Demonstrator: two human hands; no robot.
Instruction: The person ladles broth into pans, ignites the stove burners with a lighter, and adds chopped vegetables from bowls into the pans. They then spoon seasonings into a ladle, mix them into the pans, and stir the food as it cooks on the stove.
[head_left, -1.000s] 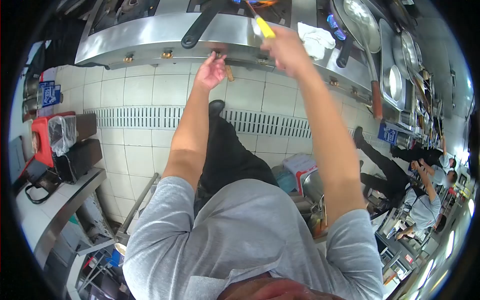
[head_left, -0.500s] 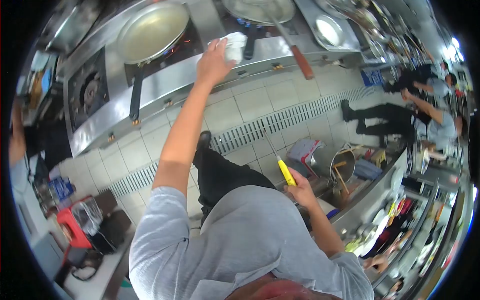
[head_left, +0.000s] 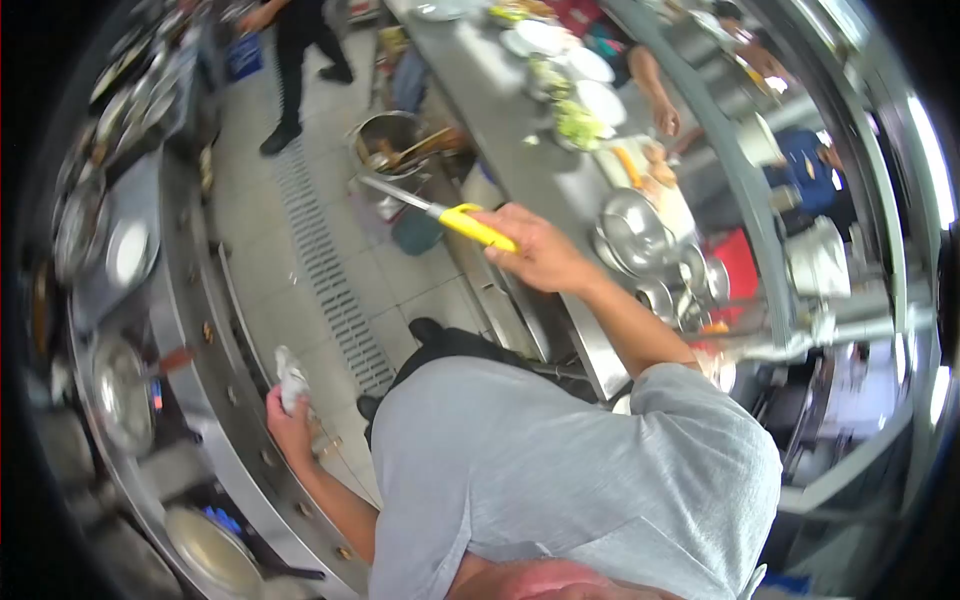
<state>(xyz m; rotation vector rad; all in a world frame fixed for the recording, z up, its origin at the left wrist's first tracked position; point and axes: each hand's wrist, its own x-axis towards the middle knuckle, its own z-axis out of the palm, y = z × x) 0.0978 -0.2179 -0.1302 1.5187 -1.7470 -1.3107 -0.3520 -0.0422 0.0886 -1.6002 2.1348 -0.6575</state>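
My right hand (head_left: 540,248) is closed around the yellow handle of a stick lighter (head_left: 478,228), whose long metal barrel points up and left over the aisle. On the left, my left hand (head_left: 290,420) grips a crumpled white cloth (head_left: 290,375) beside the stove front, above the tiled floor. Nearest to that hand is the steel stove edge (head_left: 225,400) with its knobs. A pan with a reddish-brown handle (head_left: 125,390) sits on the stove. Lower down, a pale pan (head_left: 210,550) rests near a blue flame (head_left: 220,518).
A steel counter (head_left: 470,90) on the right carries plates (head_left: 600,100), leafy greens (head_left: 578,125) and metal bowls (head_left: 635,225). A large pot (head_left: 385,135) with utensils stands beside it. Another person's dark-clothed legs (head_left: 295,60) are in the aisle, over the floor drain (head_left: 325,250).
The view has swung right toward the counter. My left hand has drawn back from the stove top with the white cloth. My right hand has raised the lighter.
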